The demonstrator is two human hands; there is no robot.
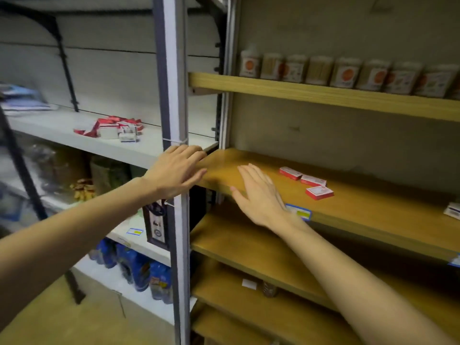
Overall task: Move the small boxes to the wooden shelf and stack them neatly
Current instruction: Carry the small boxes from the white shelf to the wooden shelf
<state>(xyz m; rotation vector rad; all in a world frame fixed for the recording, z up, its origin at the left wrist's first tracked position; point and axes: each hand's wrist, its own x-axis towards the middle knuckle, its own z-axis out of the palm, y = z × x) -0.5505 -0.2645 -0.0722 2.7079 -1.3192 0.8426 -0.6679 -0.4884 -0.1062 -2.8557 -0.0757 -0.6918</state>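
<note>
Three small red and white boxes [307, 183] lie flat in a loose row on the wooden shelf [361, 202], not stacked. A heap of the same small boxes [117, 128] sits on the white metal shelf [62, 125] to the left. My left hand [178, 170] hovers with straight fingers in front of the grey upright post, at the wooden shelf's left end, holding nothing. My right hand [258, 195] is flat and open over the wooden shelf's front edge, left of the three boxes, also holding nothing.
A grey upright post [174, 95] divides the two shelf units. Jars of sticks [346, 73] line the wooden shelf above. Another white box [453, 210] lies at the right edge. Blue bottles [139, 270] and packets fill the lower left shelves. Lower wooden shelves hold little.
</note>
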